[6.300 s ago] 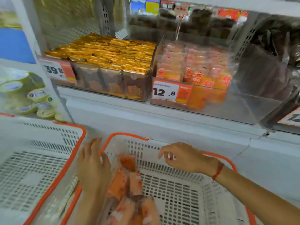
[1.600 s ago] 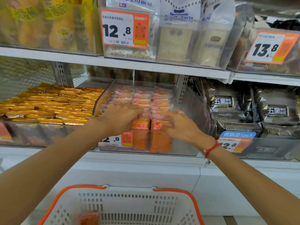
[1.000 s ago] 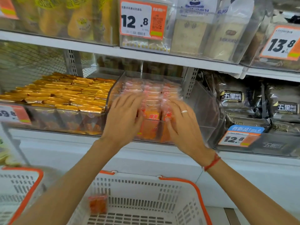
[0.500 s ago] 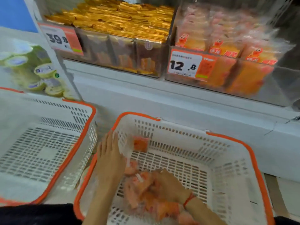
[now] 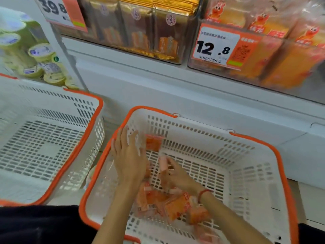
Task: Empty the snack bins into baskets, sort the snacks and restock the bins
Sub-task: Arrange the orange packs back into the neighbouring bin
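Observation:
Both my hands are down inside the white basket with the orange rim (image 5: 263, 143). My left hand (image 5: 130, 155) lies by the basket's left wall with its fingers straight. Just past its fingertips an orange snack packet (image 5: 153, 143) leans on the far wall. My right hand (image 5: 175, 176) is curled round the end of a pink-and-white packet (image 5: 163, 163), blurred by motion. Several orange snack packets (image 5: 175, 205) are heaped on the basket floor under my forearms. Above on the shelf, the clear bin with the 12.8 label (image 5: 218, 48) holds more of these packets.
A second white basket (image 5: 98, 106) stands to the left with nothing in it. A clear bin of gold-wrapped snacks (image 5: 140, 32) with a 39.8 tag sits left of the orange-packet bin. The white shelf base (image 5: 175, 95) runs behind the baskets.
A second ago both hands gripped packets in the 12.8 bin. They have come down into the basket, and the packets now lie heaped on its floor.

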Action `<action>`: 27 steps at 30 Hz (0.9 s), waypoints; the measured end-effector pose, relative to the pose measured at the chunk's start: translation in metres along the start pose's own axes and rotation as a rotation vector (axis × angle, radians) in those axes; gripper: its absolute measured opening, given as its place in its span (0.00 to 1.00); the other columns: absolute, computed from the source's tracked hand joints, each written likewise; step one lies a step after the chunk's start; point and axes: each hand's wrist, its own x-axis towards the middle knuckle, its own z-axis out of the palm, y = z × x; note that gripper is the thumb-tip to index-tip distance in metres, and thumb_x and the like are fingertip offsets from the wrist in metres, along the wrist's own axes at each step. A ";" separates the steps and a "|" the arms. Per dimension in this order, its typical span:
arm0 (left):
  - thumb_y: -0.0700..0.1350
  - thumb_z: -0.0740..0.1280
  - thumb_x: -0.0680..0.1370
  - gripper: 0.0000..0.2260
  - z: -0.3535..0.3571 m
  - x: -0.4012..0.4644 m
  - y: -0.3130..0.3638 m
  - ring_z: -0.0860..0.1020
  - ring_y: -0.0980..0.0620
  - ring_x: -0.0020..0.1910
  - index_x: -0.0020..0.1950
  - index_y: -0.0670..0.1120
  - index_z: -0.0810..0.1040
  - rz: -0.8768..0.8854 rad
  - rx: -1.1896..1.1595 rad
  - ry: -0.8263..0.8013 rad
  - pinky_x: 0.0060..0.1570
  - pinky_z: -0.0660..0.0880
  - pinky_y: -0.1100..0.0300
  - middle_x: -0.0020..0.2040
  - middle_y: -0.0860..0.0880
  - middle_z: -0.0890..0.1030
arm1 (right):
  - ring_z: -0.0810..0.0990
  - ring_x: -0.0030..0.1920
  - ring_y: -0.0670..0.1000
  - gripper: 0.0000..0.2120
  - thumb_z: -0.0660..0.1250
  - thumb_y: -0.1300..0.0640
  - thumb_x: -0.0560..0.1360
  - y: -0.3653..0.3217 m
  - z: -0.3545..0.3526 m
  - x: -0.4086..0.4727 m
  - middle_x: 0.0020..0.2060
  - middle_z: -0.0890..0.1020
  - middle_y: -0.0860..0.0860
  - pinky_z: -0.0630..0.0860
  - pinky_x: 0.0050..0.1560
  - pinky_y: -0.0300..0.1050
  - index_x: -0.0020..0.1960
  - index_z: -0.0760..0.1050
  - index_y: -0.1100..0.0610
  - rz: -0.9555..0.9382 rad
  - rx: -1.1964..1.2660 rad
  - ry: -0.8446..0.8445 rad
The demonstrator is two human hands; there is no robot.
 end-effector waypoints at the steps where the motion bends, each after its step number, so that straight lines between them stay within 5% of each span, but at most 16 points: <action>1: 0.39 0.68 0.76 0.22 0.001 -0.002 0.009 0.58 0.44 0.76 0.70 0.45 0.72 0.020 -0.043 -0.020 0.75 0.54 0.47 0.76 0.44 0.64 | 0.77 0.57 0.48 0.30 0.70 0.59 0.76 -0.006 -0.017 -0.009 0.56 0.75 0.42 0.77 0.49 0.38 0.72 0.60 0.46 0.090 0.217 -0.043; 5: 0.54 0.61 0.81 0.18 0.001 -0.007 0.033 0.71 0.49 0.68 0.69 0.50 0.71 -0.072 -0.344 -0.402 0.66 0.67 0.53 0.69 0.51 0.73 | 0.80 0.43 0.51 0.11 0.65 0.64 0.78 -0.020 -0.072 -0.039 0.41 0.77 0.56 0.79 0.54 0.49 0.59 0.74 0.56 0.071 0.642 -0.165; 8: 0.67 0.57 0.77 0.28 -0.007 -0.007 0.046 0.76 0.50 0.61 0.70 0.49 0.71 -0.267 -0.600 -0.742 0.65 0.71 0.51 0.64 0.51 0.77 | 0.79 0.51 0.57 0.18 0.66 0.59 0.77 -0.027 -0.081 -0.048 0.52 0.79 0.60 0.77 0.59 0.56 0.66 0.71 0.58 0.029 0.687 -0.091; 12: 0.55 0.66 0.77 0.24 -0.012 -0.011 0.054 0.78 0.51 0.58 0.70 0.47 0.69 -0.231 -0.695 -0.869 0.62 0.75 0.51 0.63 0.50 0.78 | 0.80 0.59 0.55 0.19 0.66 0.54 0.78 -0.029 -0.076 -0.049 0.61 0.79 0.58 0.80 0.53 0.49 0.66 0.71 0.59 -0.038 0.764 0.064; 15: 0.48 0.67 0.79 0.18 -0.008 -0.012 0.044 0.80 0.51 0.54 0.67 0.45 0.72 -0.247 -0.640 -0.774 0.58 0.77 0.52 0.58 0.49 0.80 | 0.78 0.61 0.51 0.23 0.67 0.45 0.75 -0.020 -0.064 -0.049 0.62 0.78 0.51 0.76 0.62 0.49 0.66 0.71 0.53 -0.024 0.383 0.166; 18: 0.45 0.65 0.80 0.08 -0.006 -0.020 0.024 0.82 0.56 0.37 0.57 0.43 0.78 -0.464 -0.736 -0.747 0.38 0.79 0.61 0.41 0.51 0.83 | 0.70 0.69 0.49 0.29 0.67 0.42 0.75 0.020 -0.039 -0.051 0.71 0.70 0.46 0.69 0.68 0.47 0.73 0.65 0.48 -0.037 -0.300 0.053; 20: 0.47 0.65 0.80 0.11 -0.004 -0.026 0.013 0.84 0.51 0.42 0.58 0.42 0.79 -0.588 -0.763 -0.728 0.43 0.81 0.55 0.45 0.47 0.85 | 0.63 0.73 0.53 0.32 0.71 0.46 0.73 0.055 -0.019 -0.053 0.73 0.66 0.48 0.62 0.72 0.51 0.74 0.65 0.47 -0.099 -0.684 -0.132; 22: 0.48 0.65 0.80 0.14 0.003 -0.029 0.005 0.84 0.45 0.49 0.62 0.41 0.77 -0.646 -0.778 -0.711 0.54 0.79 0.45 0.50 0.44 0.85 | 0.60 0.74 0.54 0.32 0.72 0.50 0.71 0.072 -0.006 -0.056 0.72 0.67 0.51 0.51 0.75 0.56 0.72 0.66 0.48 -0.138 -0.944 -0.141; 24: 0.47 0.66 0.80 0.13 0.005 -0.027 0.004 0.83 0.44 0.49 0.61 0.42 0.76 -0.700 -0.798 -0.696 0.56 0.78 0.42 0.51 0.43 0.84 | 0.66 0.69 0.55 0.26 0.71 0.52 0.71 0.071 -0.004 -0.058 0.65 0.74 0.53 0.48 0.75 0.56 0.67 0.70 0.51 -0.185 -1.068 -0.037; 27: 0.47 0.66 0.80 0.13 0.004 -0.024 0.007 0.82 0.41 0.50 0.62 0.42 0.75 -0.726 -0.812 -0.690 0.57 0.77 0.41 0.53 0.42 0.83 | 0.77 0.51 0.53 0.18 0.71 0.53 0.72 0.061 -0.018 -0.056 0.51 0.81 0.52 0.70 0.63 0.50 0.59 0.71 0.53 -0.072 -0.786 0.072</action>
